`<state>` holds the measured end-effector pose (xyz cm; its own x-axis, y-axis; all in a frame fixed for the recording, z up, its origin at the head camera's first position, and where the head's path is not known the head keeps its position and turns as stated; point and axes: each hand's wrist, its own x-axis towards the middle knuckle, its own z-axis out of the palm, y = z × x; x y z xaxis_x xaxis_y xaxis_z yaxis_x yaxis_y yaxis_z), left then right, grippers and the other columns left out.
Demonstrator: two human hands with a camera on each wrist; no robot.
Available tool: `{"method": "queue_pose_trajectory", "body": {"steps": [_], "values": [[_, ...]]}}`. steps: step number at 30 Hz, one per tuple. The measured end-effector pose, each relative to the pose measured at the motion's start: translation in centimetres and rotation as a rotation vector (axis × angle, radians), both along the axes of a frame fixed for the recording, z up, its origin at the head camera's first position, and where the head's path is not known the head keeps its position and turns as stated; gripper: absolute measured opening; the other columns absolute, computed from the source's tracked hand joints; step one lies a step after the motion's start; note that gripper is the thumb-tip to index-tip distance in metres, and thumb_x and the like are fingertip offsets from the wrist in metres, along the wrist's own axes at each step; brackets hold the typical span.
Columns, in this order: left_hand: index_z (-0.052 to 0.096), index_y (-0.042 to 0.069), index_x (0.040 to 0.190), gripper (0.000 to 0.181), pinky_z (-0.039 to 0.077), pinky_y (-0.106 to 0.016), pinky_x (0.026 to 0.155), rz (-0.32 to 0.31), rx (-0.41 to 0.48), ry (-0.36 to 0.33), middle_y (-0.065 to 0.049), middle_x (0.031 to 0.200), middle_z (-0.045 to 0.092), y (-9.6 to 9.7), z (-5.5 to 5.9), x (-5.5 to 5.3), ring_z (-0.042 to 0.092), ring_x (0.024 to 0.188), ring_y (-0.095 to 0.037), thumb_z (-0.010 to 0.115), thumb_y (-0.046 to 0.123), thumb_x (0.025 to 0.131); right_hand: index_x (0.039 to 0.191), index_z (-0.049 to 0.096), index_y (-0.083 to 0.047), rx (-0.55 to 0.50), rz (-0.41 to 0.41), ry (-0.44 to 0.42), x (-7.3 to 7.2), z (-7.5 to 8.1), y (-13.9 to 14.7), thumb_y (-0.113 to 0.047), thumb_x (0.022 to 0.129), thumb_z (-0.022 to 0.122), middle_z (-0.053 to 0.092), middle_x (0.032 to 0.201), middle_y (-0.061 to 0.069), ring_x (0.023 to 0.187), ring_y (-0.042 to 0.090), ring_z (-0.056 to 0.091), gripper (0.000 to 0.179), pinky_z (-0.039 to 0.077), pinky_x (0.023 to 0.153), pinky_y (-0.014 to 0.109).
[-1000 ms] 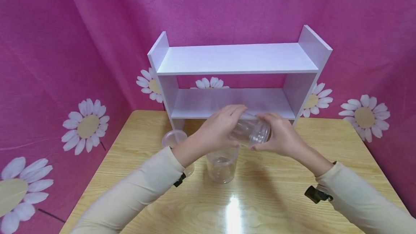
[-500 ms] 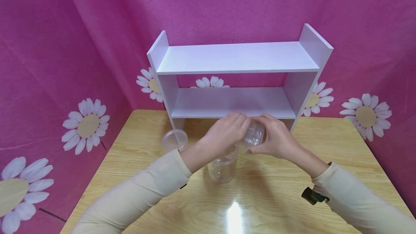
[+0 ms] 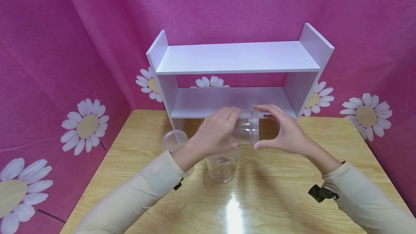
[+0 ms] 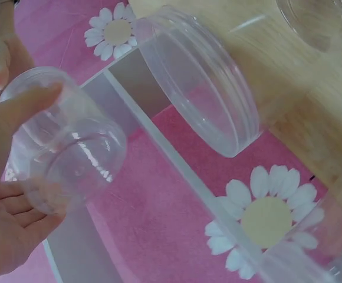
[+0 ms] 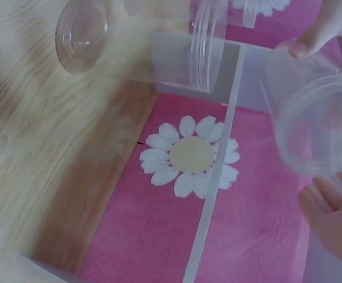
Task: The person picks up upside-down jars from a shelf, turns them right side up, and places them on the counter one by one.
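My left hand (image 3: 216,131) grips a clear plastic jar (image 3: 243,131) by its body, holding it sideways above the table. In the left wrist view the round base of the jar (image 4: 79,171) sits between thumb and fingers. At the jar's ridged end is my right hand (image 3: 284,129), its thumb and fingers spread in a C with the tips right at the rim and the palm apart. The right wrist view shows fingertips (image 5: 321,194) just by that end. Below the hands a larger clear jar (image 3: 222,170) stands upright on the table.
Another clear container (image 3: 174,140) stands to the left, partly hidden by my left forearm. A white two-level shelf (image 3: 237,59) rises at the back of the wooden table (image 3: 276,201). Pink fabric (image 3: 234,6) with daisies hangs behind and along the sides.
The held jar has turned from slanting to nearly level, its ridged end facing right. My right hand turned inward on that end, then moved back right with its fingers spread wider.
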<state>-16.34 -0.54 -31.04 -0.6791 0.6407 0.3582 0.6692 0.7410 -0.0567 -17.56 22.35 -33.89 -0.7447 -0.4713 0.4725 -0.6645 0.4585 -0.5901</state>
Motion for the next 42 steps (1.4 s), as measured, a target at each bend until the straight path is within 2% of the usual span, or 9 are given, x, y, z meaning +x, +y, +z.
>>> {"method": "queue_pose_trajectory", "body": {"steps": [4, 10, 12, 16, 19, 25, 32, 38, 42], "values": [[0.047, 0.005, 0.136, 0.086, 0.048, -0.034, 0.106, 0.026, 0.172, -0.121, -0.008, 0.137, 0.057, -0.5, 0.0, 0.0, 0.055, 0.126, -0.022, 0.085, 0.041, 0.067, 0.139, 0.043, 0.002, -0.173, 0.134, -0.064, -0.4, -0.1, 0.5, 0.002, 0.056, 0.090, 0.048, 0.140, 0.013, 0.129, 0.006, 0.046, 0.096, 0.038, 0.107, 0.010], [0.048, 0.009, 0.136, 0.090, 0.051, -0.035, 0.101, 0.036, 0.442, -0.311, -0.006, 0.134, 0.059, -0.7, -0.2, 0.0, 0.059, 0.120, -0.020, 0.088, 0.042, 0.062, 0.145, 0.029, 0.007, -0.384, 0.293, -0.246, -0.6, -0.6, 0.7, 0.017, 0.066, 0.077, 0.044, 0.145, 0.003, 0.131, 0.005, 0.045, 0.093, 0.039, 0.108, 0.013], [0.049, 0.010, 0.136, 0.090, 0.051, -0.034, 0.100, 0.046, 0.503, -0.372, -0.005, 0.132, 0.060, -0.7, -0.2, 0.1, 0.059, 0.118, -0.019, 0.088, 0.043, 0.061, 0.147, 0.026, 0.006, -0.433, 0.330, -0.304, -0.5, -0.7, 0.5, 0.016, 0.070, 0.074, 0.045, 0.143, -0.004, 0.129, 0.005, 0.046, 0.091, 0.041, 0.107, 0.013], [0.051, 0.013, 0.135, 0.087, 0.052, -0.034, 0.098, 0.066, 0.596, -0.485, -0.003, 0.130, 0.062, -0.6, -0.3, 0.2, 0.060, 0.115, -0.017, 0.089, 0.042, 0.061, 0.149, 0.023, 0.002, -0.530, 0.385, -0.408, -0.3, -1.0, -0.1, 0.014, 0.075, 0.071, 0.045, 0.142, -0.002, 0.126, 0.007, 0.049, 0.089, 0.047, 0.102, 0.017], [0.051, 0.015, 0.135, 0.085, 0.051, -0.035, 0.099, 0.073, 0.646, -0.586, -0.002, 0.131, 0.062, -0.5, -0.6, 0.3, 0.059, 0.117, -0.017, 0.089, 0.039, 0.063, 0.149, 0.025, 0.000, -0.578, 0.371, -0.475, 0.1, -1.0, -0.5, 0.011, 0.077, 0.070, 0.045, 0.140, -0.002, 0.123, 0.007, 0.051, 0.086, 0.051, 0.098, 0.020], [0.045, 0.019, 0.141, 0.084, 0.046, -0.040, 0.107, 0.063, 0.699, -0.753, -0.001, 0.142, 0.054, -0.3, -1.2, 0.6, 0.053, 0.129, -0.020, 0.085, 0.034, 0.070, 0.146, 0.034, -0.003, -0.566, 0.190, -0.541, 1.2, -0.4, -1.0, 0.007, 0.077, 0.072, 0.051, 0.129, -0.007, 0.109, 0.003, 0.058, 0.080, 0.057, 0.085, 0.021], [0.042, 0.022, 0.143, 0.086, 0.041, -0.041, 0.112, 0.034, 0.680, -0.791, 0.002, 0.147, 0.049, -0.6, -1.7, 0.5, 0.048, 0.135, -0.020, 0.085, 0.033, 0.071, 0.145, 0.032, 0.001, -0.507, 0.132, -0.520, 1.4, -0.6, -0.9, 0.008, 0.076, 0.073, 0.051, 0.129, -0.010, 0.112, 0.003, 0.056, 0.080, 0.054, 0.089, 0.017], [0.044, 0.016, 0.142, 0.080, 0.036, -0.034, 0.116, -0.015, 0.689, -0.745, 0.000, 0.146, 0.050, -2.1, -1.5, 0.3, 0.044, 0.138, -0.018, 0.083, 0.029, 0.074, 0.144, 0.034, 0.003, -0.503, 0.141, -0.492, 1.2, -1.3, -0.4, 0.011, 0.074, 0.072, 0.052, 0.128, -0.013, 0.110, 0.003, 0.057, 0.080, 0.055, 0.087, 0.018], [0.046, 0.010, 0.140, 0.073, 0.035, -0.034, 0.117, -0.007, 0.738, -0.703, -0.005, 0.144, 0.052, -3.6, -1.4, 0.2, 0.046, 0.137, -0.020, 0.081, 0.024, 0.077, 0.143, 0.036, 0.003, -0.513, 0.148, -0.478, 1.3, -1.7, 0.1, 0.012, 0.072, 0.073, 0.054, 0.128, -0.015, 0.108, 0.001, 0.058, 0.080, 0.056, 0.085, 0.018]]}}
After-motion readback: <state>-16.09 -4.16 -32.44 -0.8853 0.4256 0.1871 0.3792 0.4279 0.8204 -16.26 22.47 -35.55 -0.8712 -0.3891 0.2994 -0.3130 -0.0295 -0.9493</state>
